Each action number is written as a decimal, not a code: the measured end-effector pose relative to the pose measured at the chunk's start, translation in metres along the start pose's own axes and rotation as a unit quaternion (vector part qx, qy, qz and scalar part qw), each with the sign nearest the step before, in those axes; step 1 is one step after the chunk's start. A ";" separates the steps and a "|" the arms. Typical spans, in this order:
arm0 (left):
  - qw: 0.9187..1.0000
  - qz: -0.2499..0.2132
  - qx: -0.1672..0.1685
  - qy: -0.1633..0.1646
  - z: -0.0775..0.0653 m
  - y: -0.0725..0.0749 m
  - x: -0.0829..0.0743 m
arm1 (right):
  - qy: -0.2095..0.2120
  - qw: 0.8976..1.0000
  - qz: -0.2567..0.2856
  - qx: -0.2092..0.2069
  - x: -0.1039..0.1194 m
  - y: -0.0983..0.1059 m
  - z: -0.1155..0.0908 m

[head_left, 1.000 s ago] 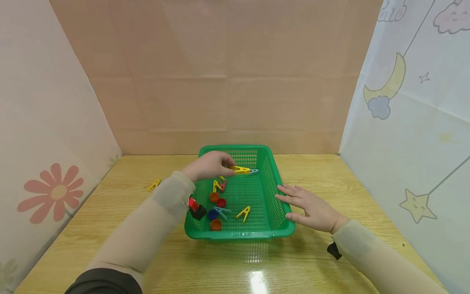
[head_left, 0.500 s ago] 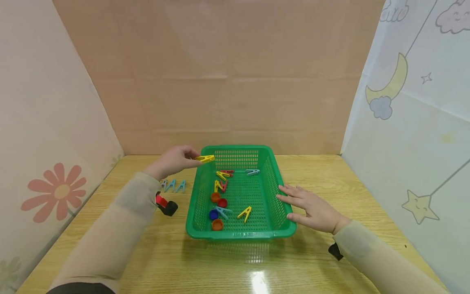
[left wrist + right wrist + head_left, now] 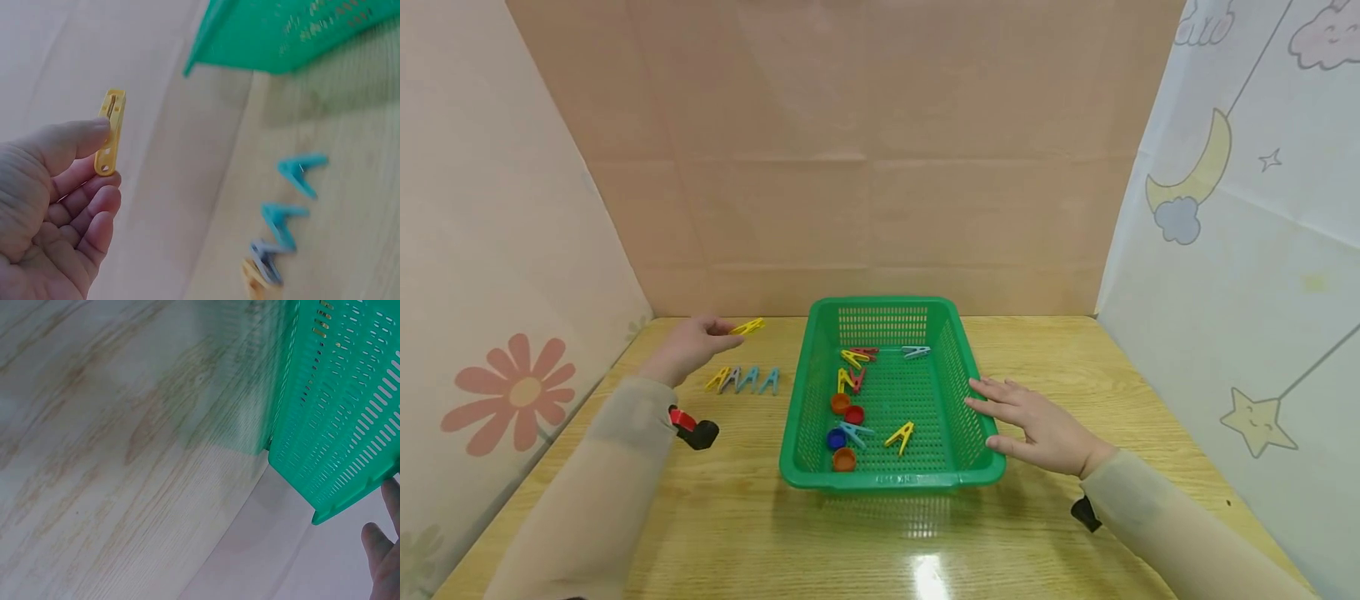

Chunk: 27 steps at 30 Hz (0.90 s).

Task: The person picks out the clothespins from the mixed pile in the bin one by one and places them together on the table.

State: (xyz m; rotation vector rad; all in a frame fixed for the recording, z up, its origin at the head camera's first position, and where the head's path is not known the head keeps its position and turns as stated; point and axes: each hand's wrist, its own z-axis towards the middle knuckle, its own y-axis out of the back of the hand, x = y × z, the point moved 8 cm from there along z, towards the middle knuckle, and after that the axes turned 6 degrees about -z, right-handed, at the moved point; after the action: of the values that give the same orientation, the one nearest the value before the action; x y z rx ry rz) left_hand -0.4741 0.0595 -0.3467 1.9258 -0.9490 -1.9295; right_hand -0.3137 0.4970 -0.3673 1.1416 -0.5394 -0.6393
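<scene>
My left hand (image 3: 688,346) pinches a yellow clothespin (image 3: 748,327) between thumb and fingers, held up above the left part of the table. The left wrist view shows the same yellow clothespin (image 3: 110,132) upright under the thumb tip. Below it on the table stands a row of clothespins: a yellow one (image 3: 717,379), a grey one (image 3: 730,380) and two blue ones (image 3: 769,382). My right hand (image 3: 1037,425) rests with outstretched fingers on the right rim of a green basket (image 3: 891,480).
Inside the basket lie yellow clothespins (image 3: 900,437), red ones (image 3: 858,380), a blue one (image 3: 854,433), a pale blue one (image 3: 916,352) and several bottle caps (image 3: 844,459) in orange, red and dark blue. Walls border the wooden table (image 3: 737,533) at left, back and right.
My left hand has carried the yellow clothespin leftward from over the basket to above the row of clothespins. My right hand has stayed on the rim.
</scene>
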 end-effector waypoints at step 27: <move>0.969 -0.056 -0.156 0.183 -0.011 -0.002 0.132 | -0.006 1.000 -0.002 0.007 0.001 0.000 0.000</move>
State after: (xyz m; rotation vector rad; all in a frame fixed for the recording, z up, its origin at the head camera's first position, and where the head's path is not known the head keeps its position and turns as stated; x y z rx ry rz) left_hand -0.4748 -0.0218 -0.4519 2.0738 -0.4146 -1.5771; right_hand -0.3129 0.4964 -0.3678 1.1530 -0.5526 -0.6458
